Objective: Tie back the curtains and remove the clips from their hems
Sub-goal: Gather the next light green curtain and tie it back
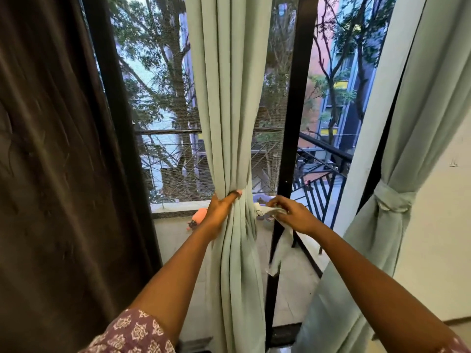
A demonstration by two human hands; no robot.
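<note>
- The left hand (pixel 221 208) is gripping the gathered pale green curtain (pixel 229 103) at frame centre.
- The right hand (pixel 293 212) is pinching a tie-back strip (pixel 279 247) dangling just right.
- A tied curtain (pixel 390 202) is hanging at right, a dark curtain (pixel 51 149) filling the left.
- A black door frame (pixel 293 123) and balcony railing (pixel 323 184) are standing behind.

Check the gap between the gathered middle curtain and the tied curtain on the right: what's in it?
Head view: between the middle curtain and the tied curtain stand a black door frame post and the right hand holding a tie-back strip.
</note>
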